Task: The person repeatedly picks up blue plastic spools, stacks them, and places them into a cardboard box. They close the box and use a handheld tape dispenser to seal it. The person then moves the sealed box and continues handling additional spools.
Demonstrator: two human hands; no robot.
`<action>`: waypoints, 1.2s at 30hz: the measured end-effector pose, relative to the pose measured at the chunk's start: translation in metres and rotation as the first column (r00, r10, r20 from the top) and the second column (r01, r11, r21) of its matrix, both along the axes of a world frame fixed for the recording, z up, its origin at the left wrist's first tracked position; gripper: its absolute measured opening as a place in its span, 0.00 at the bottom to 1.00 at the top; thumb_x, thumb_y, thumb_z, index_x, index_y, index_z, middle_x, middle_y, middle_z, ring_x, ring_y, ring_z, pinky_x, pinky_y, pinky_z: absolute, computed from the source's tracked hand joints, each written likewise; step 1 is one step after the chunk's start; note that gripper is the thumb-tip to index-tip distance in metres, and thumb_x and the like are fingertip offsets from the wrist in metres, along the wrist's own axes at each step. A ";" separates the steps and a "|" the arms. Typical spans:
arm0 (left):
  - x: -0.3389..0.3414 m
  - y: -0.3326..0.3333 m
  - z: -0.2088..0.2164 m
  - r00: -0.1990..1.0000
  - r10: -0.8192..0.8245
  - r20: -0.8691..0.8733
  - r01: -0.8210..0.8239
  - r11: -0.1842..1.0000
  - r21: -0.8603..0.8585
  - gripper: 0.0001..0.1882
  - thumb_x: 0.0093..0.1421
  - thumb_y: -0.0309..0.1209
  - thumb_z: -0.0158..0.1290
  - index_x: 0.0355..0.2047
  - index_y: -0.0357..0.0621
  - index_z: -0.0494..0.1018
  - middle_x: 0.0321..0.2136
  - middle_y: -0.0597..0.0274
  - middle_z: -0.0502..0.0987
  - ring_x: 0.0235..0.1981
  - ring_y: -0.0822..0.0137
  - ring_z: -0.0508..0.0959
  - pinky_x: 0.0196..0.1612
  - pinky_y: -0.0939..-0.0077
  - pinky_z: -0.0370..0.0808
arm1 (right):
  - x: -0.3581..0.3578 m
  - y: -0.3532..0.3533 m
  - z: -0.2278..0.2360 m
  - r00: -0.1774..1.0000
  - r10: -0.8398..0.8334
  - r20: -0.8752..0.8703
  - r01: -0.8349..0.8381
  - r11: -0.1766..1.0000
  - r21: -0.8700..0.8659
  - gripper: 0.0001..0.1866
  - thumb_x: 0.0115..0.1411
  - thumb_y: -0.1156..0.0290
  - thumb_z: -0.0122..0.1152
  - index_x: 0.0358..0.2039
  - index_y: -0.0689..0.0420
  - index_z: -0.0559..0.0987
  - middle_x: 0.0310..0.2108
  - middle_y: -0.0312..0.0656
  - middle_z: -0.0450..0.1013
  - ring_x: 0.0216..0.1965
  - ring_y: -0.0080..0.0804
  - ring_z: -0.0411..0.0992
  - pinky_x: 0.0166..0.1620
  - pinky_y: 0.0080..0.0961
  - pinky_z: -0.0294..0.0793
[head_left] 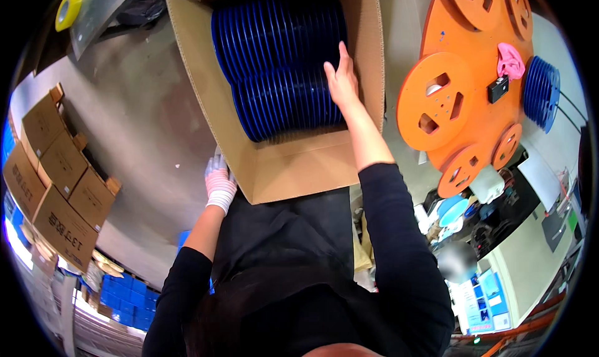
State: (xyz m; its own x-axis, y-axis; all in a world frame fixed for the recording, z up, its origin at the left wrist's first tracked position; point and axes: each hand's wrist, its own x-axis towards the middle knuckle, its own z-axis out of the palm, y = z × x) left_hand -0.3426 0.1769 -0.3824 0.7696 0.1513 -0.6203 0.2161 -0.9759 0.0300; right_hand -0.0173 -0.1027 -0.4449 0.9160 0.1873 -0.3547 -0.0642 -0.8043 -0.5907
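Observation:
An open cardboard box [299, 170] stands in front of me, holding two rows of thin round blue discs [281, 101] set on edge, side by side. My right hand [343, 79] is bare and reaches inside the box, fingers apart, at the right end of the discs. The thumb and fingertips lie on or just over the disc edges; I cannot tell how firmly they touch. Outside the box, by its near left corner, is my left hand [219, 179] in a white and grey glove. Its fingers stretch out along the cardboard wall, partly against it.
At right stands an orange round table [474, 95] with orange discs [435, 101], a pink cloth [510, 61] and a small black box [498, 90]. Another blue disc stack [541, 93] is beyond. Closed cartons [65, 226] are piled left. Yellow tape [68, 9] hangs upper left.

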 end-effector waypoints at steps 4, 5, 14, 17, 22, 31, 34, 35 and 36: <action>0.059 -0.004 0.021 0.516 0.006 -0.857 -0.097 0.994 -0.051 0.35 0.60 0.50 0.47 0.65 0.49 0.60 0.67 0.52 0.55 0.69 0.55 0.53 0.70 0.57 0.47 | 0.029 0.019 -0.030 0.984 -0.057 -0.169 0.016 0.972 -0.235 0.38 0.66 0.47 0.45 0.70 0.37 0.41 0.65 0.53 0.53 0.54 0.60 0.68 0.56 0.49 0.70; 0.039 0.004 0.023 0.908 -0.142 -0.394 0.074 0.981 -0.182 0.32 0.60 0.49 0.45 0.62 0.48 0.62 0.66 0.51 0.58 0.67 0.54 0.56 0.69 0.57 0.48 | 0.032 0.019 -0.035 0.977 -0.105 -0.183 0.059 0.969 -0.240 0.39 0.65 0.44 0.43 0.70 0.37 0.40 0.65 0.55 0.53 0.54 0.61 0.67 0.55 0.49 0.70; 0.039 0.020 0.000 0.892 -0.085 -0.444 0.027 0.990 -0.136 0.32 0.61 0.50 0.41 0.63 0.49 0.62 0.64 0.54 0.62 0.66 0.53 0.58 0.68 0.56 0.48 | 0.039 0.019 -0.061 0.995 -0.070 0.075 0.092 0.929 -0.359 0.16 0.66 0.57 0.49 0.50 0.48 0.71 0.45 0.52 0.72 0.40 0.58 0.75 0.41 0.51 0.76; 0.038 0.016 0.000 0.888 -0.070 -0.455 0.018 0.993 -0.118 0.32 0.60 0.52 0.42 0.62 0.52 0.65 0.64 0.58 0.63 0.66 0.56 0.58 0.68 0.59 0.49 | 0.045 0.025 -0.061 0.998 -0.034 0.046 0.052 0.884 -0.464 0.12 0.64 0.62 0.50 0.47 0.50 0.71 0.44 0.51 0.71 0.39 0.55 0.75 0.39 0.50 0.77; 0.056 0.011 0.002 0.771 -0.020 -0.637 -0.072 0.990 -0.118 0.32 0.60 0.54 0.42 0.61 0.54 0.66 0.62 0.60 0.66 0.66 0.57 0.59 0.68 0.61 0.49 | 0.040 0.024 -0.073 0.939 0.138 0.315 0.042 0.863 -0.503 0.11 0.58 0.72 0.54 0.43 0.50 0.70 0.45 0.47 0.69 0.39 0.49 0.75 0.36 0.45 0.79; 0.023 0.007 -0.010 0.870 -0.002 -0.493 -0.056 0.993 -0.102 0.32 0.61 0.55 0.41 0.61 0.53 0.67 0.62 0.60 0.66 0.66 0.58 0.59 0.68 0.61 0.49 | 0.045 0.016 -0.077 0.799 0.426 0.424 -0.175 0.840 -0.514 0.19 0.50 0.76 0.59 0.44 0.45 0.76 0.59 0.41 0.64 0.46 0.43 0.70 0.42 0.38 0.77; 0.028 0.005 -0.007 0.873 -0.002 -0.489 -0.055 0.993 -0.101 0.32 0.61 0.54 0.41 0.60 0.52 0.67 0.62 0.59 0.66 0.66 0.58 0.59 0.68 0.61 0.49 | 0.047 0.020 -0.073 0.820 0.369 0.438 -0.145 0.874 -0.464 0.15 0.48 0.74 0.63 0.39 0.48 0.78 0.61 0.40 0.63 0.50 0.43 0.67 0.47 0.41 0.71; 0.029 0.005 -0.006 0.870 0.010 -0.494 -0.068 0.993 -0.101 0.31 0.61 0.54 0.41 0.60 0.52 0.68 0.62 0.59 0.66 0.66 0.58 0.59 0.68 0.60 0.49 | 0.047 0.026 -0.072 0.828 0.335 0.450 -0.116 0.887 -0.447 0.14 0.48 0.73 0.63 0.38 0.49 0.79 0.62 0.40 0.63 0.52 0.43 0.66 0.49 0.43 0.69; 0.030 0.004 -0.006 0.866 0.021 -0.499 -0.082 0.991 -0.101 0.31 0.61 0.54 0.41 0.60 0.52 0.68 0.61 0.59 0.67 0.66 0.58 0.59 0.68 0.60 0.49 | 0.047 0.031 -0.070 0.835 0.300 0.461 -0.086 0.899 -0.429 0.12 0.48 0.72 0.64 0.36 0.50 0.79 0.62 0.39 0.62 0.54 0.43 0.65 0.51 0.44 0.66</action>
State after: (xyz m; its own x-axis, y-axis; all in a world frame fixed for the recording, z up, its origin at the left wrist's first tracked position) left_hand -0.3125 0.1812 -0.3883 0.3489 0.0861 -0.9332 0.2819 -0.9593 0.0169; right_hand 0.0293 -0.0718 -0.5153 0.9417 0.3298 0.0666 0.3361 -0.9309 -0.1432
